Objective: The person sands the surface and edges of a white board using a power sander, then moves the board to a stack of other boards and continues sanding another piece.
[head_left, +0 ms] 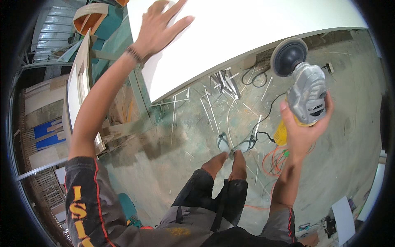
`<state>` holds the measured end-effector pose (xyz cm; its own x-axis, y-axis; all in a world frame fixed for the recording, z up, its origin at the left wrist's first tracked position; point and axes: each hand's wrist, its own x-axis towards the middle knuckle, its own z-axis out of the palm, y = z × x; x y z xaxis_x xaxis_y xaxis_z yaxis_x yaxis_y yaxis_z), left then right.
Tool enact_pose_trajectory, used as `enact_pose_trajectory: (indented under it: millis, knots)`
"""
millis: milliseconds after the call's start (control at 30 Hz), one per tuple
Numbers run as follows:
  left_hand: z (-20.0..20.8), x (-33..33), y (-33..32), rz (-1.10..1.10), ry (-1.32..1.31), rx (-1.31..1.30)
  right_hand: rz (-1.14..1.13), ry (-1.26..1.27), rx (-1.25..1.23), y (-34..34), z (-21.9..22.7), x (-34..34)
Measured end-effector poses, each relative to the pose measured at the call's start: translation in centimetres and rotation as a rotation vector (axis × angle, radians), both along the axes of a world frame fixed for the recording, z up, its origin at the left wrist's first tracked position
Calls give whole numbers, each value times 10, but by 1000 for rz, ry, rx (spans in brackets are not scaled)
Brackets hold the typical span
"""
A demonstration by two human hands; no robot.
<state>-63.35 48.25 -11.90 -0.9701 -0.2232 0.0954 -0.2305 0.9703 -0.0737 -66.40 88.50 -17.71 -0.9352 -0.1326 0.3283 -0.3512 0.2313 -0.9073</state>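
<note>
Where stored stock fills the far left of the workshop, I see a blue sheet [45,136] among pale boards. To its right, 1 light-faced panel [74,96] with wooden edges stands on end, partly hidden by the operator's left arm. The left hand [158,31] is palm-down with spread fingers on the white workpiece [234,29], near its left corner; it grasps nothing. A dark wristband [133,53] encircles the left wrist. The workpiece is a broad, flat panel positioned ahead of the operator, above floor level, and runs across to the upper right.

Below its near edge, thin white strips [224,84] lie scattered and bunched on the greenish floor [191,123]. The operator stands on this floor, 2 feet close together; a black cable [269,113] curves past at the right.

Further right, the hand-held power tool [306,92] has a grey, vented housing and a round black disc pad [289,57] with a tan rim. The pad is beside the near edge of the workpiece; contact cannot be determined from here. The right hand [303,133] is closed around the tool's housing, thumb on the left side, fingers on the right. A yellow part [281,133] shows beside the grip. Below it, an orange cord [273,162] lies in loops. At the lower right, 1 white sheet [344,220] is tilted.
</note>
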Motion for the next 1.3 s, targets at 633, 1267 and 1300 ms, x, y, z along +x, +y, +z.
enact_pose_trajectory:
  millis: [633, 1267, 1300]
  knots:
    - [2, -68, 37, -52, -13, 67, 277, 182, 23, -75, -9, 119]
    - [3, -70, 41, -28, -12, 41, 241, 84, 4, -67, -3, 95]
    - [3, -69, 40, -36, -3, 35, 223, 99, -16, -67, -4, 90]
